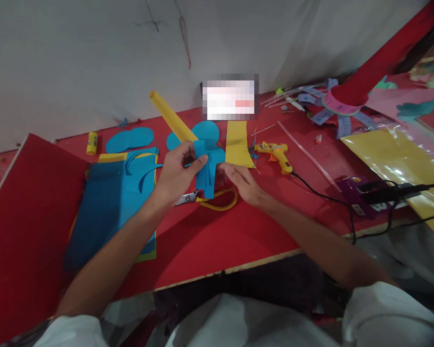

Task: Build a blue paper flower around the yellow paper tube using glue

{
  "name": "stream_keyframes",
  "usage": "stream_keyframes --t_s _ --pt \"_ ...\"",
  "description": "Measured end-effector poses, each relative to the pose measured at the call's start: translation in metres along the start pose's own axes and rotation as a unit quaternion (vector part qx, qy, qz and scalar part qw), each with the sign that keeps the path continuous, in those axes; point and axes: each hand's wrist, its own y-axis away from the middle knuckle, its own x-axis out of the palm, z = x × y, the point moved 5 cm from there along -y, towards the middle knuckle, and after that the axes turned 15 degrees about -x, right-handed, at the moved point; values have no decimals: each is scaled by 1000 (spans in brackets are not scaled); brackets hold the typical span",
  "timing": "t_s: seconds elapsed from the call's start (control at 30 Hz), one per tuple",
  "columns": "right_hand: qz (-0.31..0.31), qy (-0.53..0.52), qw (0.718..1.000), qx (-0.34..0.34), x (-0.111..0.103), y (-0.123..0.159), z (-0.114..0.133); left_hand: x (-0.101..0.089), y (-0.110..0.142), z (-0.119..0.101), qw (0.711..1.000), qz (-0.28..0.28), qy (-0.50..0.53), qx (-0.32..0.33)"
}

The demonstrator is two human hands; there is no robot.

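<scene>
Closest to me is the bare front of the red table (pixel 188 255), and past it yellow-handled scissors (pixel 235 193) lie just under my hands, so any pull I make should clear their blades. Above them my left hand (pixel 175 169) pinches the blue paper strips (pixel 210 179), thumb flat across the front, fingers curled behind. My right hand (pixel 245 183) is beside their right side, fingers bent and fairly close together; I cannot tell whether it touches them. Thin paper like this creases easily, so I judge a light, broad thumb press best, with the strips lined up before any firm squeeze and my right fingertips easing the loose ends rather than tugging. Just beyond, a yellow paper tube (pixel 171 115) slants up behind my left hand, near rounded blue cutouts (pixel 207 131). Off to the right, the glue gun (pixel 280 155) shows a small orange light; its nozzle may be hot, so my fingers should avoid it.
</scene>
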Motion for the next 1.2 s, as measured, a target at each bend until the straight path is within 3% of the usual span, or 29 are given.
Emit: stream_keyframes --t_s 0.07,0.2,0.33,0.5,0.63,0.83,1.03,1.2 --pt "-56 -75 994 55 0 0 -6 1 1 0 999 -16 -39 29" --pt "-96 -154 976 123 6 1 -14 9 4 1 994 -5 -90 54" --pt "-132 -274 940 155 9 1 -13 14 4 1 999 34 6 35" --pt "-108 -370 911 148 13 -3 -3 18 5 1 996 68 66 7" --pt "-136 -325 925 139 13 0 -7 21 9 0 998 59 4 4" --pt "-137 -155 972 115 3 1 -8 18 10 0 995 8 -94 35" --pt "-61 -140 980 128 10 -4 -5 5 4 7 999 -45 2 -7" --pt "-67 -132 980 134 9 -2 -6 4 2 10 997 -40 56 -30"
